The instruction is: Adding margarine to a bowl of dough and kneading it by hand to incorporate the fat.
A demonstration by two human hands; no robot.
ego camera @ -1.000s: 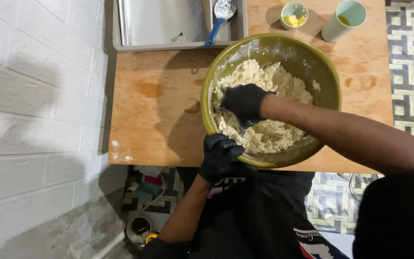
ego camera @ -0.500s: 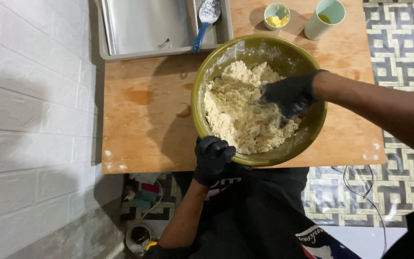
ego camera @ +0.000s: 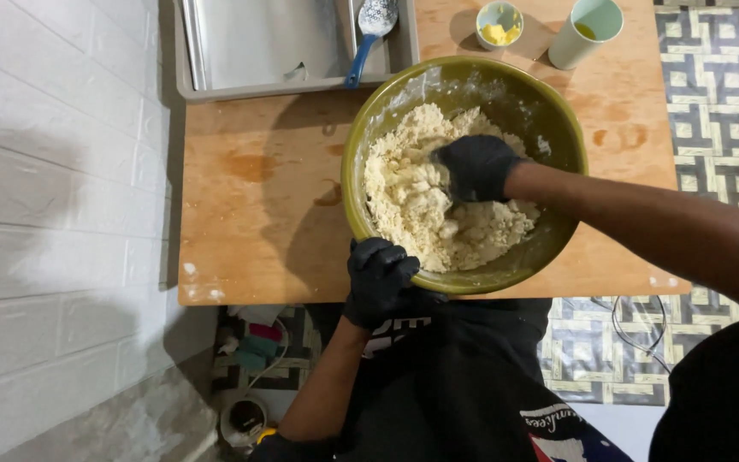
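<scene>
left hand (ego camera: 380, 278): gloved, grip clenched on the near rim of the olive bowl (ego camera: 549, 128)
bowl: on the wooden desk (ego camera: 258, 197)
right hand (ego camera: 475, 168): gloved, arm reaching in from the right, fingers curled, grasping crumbly dough (ego camera: 421, 210)

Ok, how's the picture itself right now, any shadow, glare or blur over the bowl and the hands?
Head view: sharp overall, with no motion blur on the right hand in the dough or the left hand on the green bowl; a soft shadow falls left of the bowl across the wooden table; mild sheen on the metal tray; black gloves show little detail.
</scene>
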